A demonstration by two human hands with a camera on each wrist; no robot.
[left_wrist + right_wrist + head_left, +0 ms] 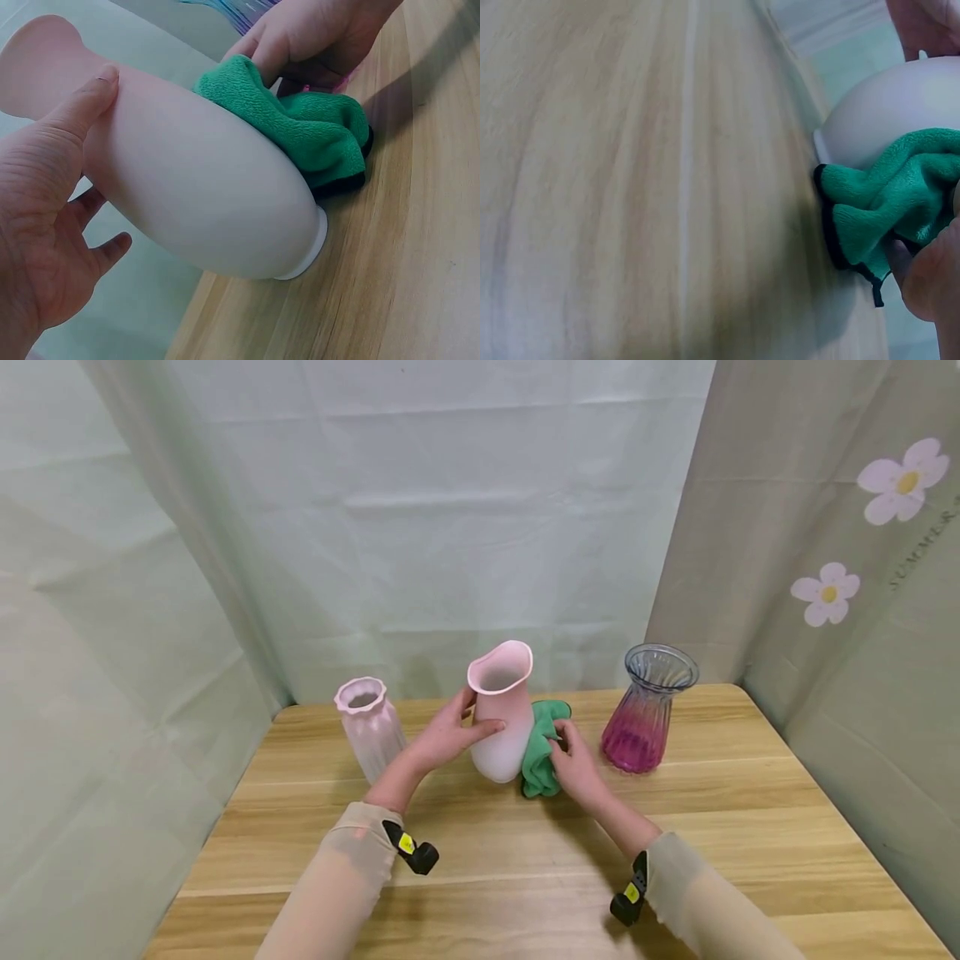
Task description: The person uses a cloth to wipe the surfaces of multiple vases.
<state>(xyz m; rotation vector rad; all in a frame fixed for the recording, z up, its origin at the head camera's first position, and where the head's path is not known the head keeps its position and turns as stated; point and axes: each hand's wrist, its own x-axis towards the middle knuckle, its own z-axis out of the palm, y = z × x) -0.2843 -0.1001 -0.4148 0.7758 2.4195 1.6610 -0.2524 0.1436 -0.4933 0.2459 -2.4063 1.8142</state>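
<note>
A pink-and-white vase point(501, 739) with a wavy flared rim stands near the middle of the table's far side. My left hand point(450, 732) grips it below the neck, the thumb across its front and the other fingers behind. In the left wrist view the vase point(202, 165) shows a smooth body and a narrow foot on the wood. My right hand point(576, 766) holds a bunched green cloth point(542, 752) with dark edging against the vase's right side. In the right wrist view the cloth point(892, 199) lies against the vase's lower body, and my right hand is partly cut off.
A pale pink ribbed vase point(372, 735) stands to the left, partly behind my left forearm. On the right is a glass vase point(643, 718), clear grey above and magenta below. The wooden table point(495, 893) meets hanging pale curtains point(465, 527) at the back and sides.
</note>
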